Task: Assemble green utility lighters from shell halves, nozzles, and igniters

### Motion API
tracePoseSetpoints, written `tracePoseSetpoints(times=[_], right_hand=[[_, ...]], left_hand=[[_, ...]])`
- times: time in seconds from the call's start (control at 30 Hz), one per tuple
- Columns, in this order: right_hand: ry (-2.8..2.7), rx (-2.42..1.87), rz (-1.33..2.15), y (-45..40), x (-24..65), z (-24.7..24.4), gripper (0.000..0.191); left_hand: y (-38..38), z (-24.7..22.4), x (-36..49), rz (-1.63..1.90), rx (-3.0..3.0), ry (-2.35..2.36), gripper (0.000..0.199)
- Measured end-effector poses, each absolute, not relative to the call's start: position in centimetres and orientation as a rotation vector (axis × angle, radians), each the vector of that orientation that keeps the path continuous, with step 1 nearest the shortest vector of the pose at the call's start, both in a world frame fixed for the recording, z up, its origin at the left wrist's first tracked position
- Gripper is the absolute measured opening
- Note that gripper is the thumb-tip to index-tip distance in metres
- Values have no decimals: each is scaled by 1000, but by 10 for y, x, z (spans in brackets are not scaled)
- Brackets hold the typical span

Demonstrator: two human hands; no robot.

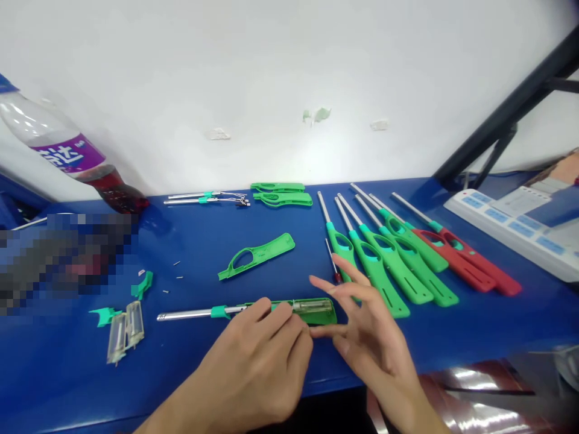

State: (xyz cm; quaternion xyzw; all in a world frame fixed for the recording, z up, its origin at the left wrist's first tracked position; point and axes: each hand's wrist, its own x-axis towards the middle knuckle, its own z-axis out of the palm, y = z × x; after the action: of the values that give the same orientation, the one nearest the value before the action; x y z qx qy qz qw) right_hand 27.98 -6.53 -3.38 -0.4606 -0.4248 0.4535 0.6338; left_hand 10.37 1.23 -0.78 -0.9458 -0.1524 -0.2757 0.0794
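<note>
Left hand [257, 361]: fingers bunched over open lighter [220, 311] lying on blue table [190, 374], grip hidden, can't tell. Right hand [380, 334]: fingers apart, beside it. Uneven pressing could unseat clear tank [314, 306]; stray knuckle could scatter tiny metal bits [180, 277] beyond.

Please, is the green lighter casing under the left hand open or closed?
Open: the clear fuel tank shows uncovered inside the green half-casing, partly under the left hand.
</note>
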Motion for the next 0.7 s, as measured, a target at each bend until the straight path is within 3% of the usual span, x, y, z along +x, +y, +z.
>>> tracePoseSetpoints(times=[0.13, 0.27, 0.5, 0.7], right_hand=[[-965, -855, 1232, -70, 285, -31, 42], [-1103, -767, 1245, -74, 308, -36, 56], [-857, -683, 1313, -76, 306, -24, 53], [-949, -679, 1301, -74, 297, -18, 47]], left_hand=[[1, 1, 90, -865, -2810, -501, 24], [5, 19, 63, -895, -2677, -586, 9], [18, 26, 19, -829, -2626, -1287, 19], [2, 18, 23, -857, -2792, -1469, 24]])
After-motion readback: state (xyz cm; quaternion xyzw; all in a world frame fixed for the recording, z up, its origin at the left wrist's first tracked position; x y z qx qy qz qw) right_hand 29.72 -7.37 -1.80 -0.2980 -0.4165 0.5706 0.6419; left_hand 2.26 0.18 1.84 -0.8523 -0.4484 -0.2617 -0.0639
